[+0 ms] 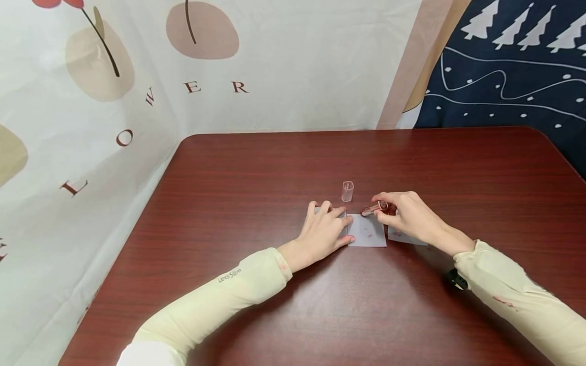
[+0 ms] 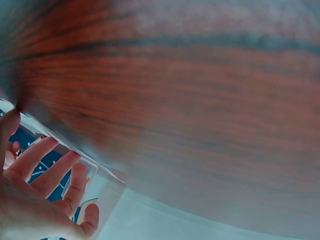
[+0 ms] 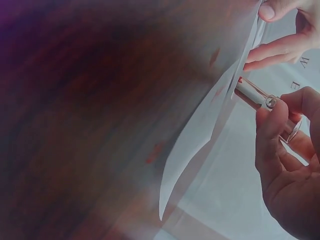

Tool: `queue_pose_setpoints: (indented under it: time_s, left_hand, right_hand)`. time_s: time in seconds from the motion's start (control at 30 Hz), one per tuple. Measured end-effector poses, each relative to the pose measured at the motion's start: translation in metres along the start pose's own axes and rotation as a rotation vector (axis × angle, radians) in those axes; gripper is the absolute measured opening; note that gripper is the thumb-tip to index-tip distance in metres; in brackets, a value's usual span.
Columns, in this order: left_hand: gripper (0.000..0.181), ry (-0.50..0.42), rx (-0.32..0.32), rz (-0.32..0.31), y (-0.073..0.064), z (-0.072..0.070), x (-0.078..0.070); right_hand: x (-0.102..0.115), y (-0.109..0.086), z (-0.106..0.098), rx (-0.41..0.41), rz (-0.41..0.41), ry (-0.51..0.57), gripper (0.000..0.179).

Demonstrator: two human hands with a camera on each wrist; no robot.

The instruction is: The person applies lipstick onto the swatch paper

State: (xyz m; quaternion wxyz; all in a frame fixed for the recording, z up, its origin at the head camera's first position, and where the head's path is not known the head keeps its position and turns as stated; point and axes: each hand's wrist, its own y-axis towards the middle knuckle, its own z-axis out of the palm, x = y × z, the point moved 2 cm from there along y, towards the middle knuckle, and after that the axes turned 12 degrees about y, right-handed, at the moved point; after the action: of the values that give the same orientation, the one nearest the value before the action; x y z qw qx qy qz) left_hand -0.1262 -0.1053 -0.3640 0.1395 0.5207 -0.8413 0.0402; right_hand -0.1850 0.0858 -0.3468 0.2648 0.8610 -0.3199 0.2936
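At the far left, a white cloth [image 1: 151, 193] printed with dark letters and rounded beige shapes hangs beside the dark red-brown table [image 1: 229, 178]. The pale yellow left sleeve [image 1: 206, 295], with small lettering near its cuff, reaches in from the lower left. Beyond it, the left hand [image 1: 320, 231] lies with its fingers spread over a pale left sheet [image 1: 343, 231], mostly hidden beneath it, while the thumb and index finger reach the left edge of the middle sheet [image 1: 366, 236]. A clear cap [image 1: 348, 191] stands upright behind that sheet, well apart from both hands. The middle sheet bears faint reddish marks. A shiny metallic lipstick tube [image 1: 376, 208] is held tilted at its upper edge, pinched between the thumb and fingers of the right hand [image 1: 409, 216]; whether its tip touches the paper is hard to tell. Partly under that hand lies a right sheet [image 1: 407, 237], also faintly marked. Further right come a black wrist strap [image 1: 457, 279], the pale right sleeve [image 1: 517, 295] with a reddish streak, and a navy cloth [image 1: 503, 86] printed with white trees.
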Motion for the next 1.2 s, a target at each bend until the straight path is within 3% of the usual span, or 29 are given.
queue_pose_setpoints:
  time_s: [0.57, 1.2]
  left_hand:
    - [0.047, -0.005, -0.009, -0.011, -0.0015, -0.0024, -0.0008]
    - [0.047, -0.028, 0.005, -0.016, -0.0021, -0.0037, -0.0014]
  right_hand:
    - [0.0008, -0.002, -0.0005, -0.01, -0.057, -0.048, 0.021]
    - [0.0048, -0.0076, -0.001, -0.005, -0.093, -0.033, 0.02]
